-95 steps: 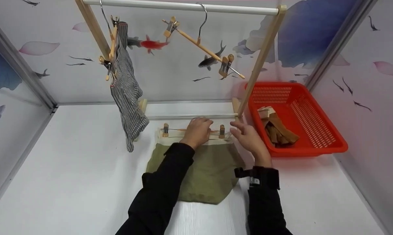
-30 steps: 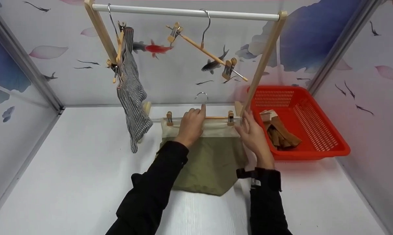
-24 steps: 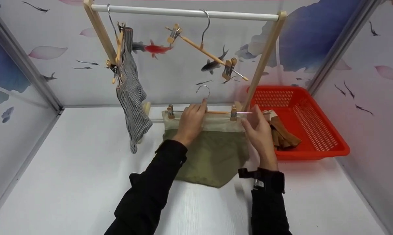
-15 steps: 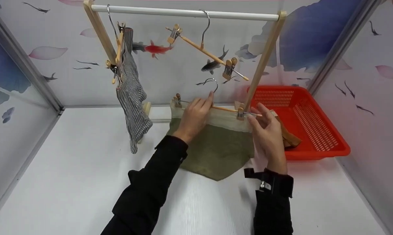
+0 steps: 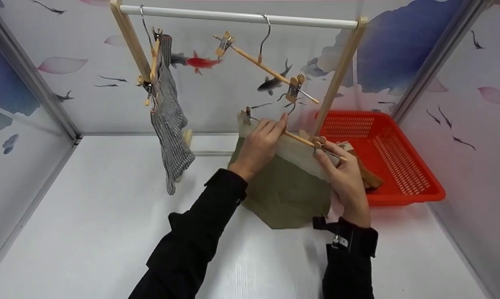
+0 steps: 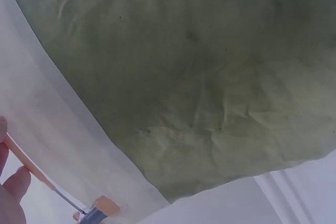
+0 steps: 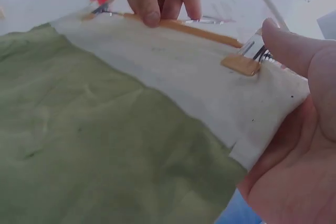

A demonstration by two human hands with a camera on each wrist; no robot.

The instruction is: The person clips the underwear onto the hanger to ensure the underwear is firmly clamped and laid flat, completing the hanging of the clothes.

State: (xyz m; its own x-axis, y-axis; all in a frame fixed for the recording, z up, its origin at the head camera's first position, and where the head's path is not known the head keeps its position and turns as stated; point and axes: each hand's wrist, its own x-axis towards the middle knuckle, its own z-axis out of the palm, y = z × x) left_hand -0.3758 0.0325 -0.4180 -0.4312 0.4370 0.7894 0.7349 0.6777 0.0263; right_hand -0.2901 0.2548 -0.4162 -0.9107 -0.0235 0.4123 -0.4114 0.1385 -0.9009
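My left hand [image 5: 261, 143] grips the wooden bar of a clip hanger [image 5: 298, 138] near its middle. From the hanger hangs an olive-green cloth item [image 5: 291, 193] with a cream top band [image 5: 303, 160]. The hanger is tilted, its right end lower and nearer me. At that end my right hand [image 5: 349, 180] pinches the hanger by its clip. In the right wrist view the thumb [image 7: 289, 48] lies by the right clip [image 7: 241, 65], with the other fingers behind the cream band. The left clip [image 6: 100, 209] bites the band's other end.
Above stands a wooden rack with a white rail [image 5: 233, 15]. A striped garment [image 5: 169, 120] hangs at its left, a bare clip hanger [image 5: 270, 72] near the middle. A red basket [image 5: 415, 193] on the right holds brown cloth [image 5: 370, 178]. White table [image 5: 88, 232] lies below.
The hanger and cloth, flat on the table at first, have been raised and shifted right, with the right end swinging toward me. My right hand has moved from beside the hanger onto its right clip.
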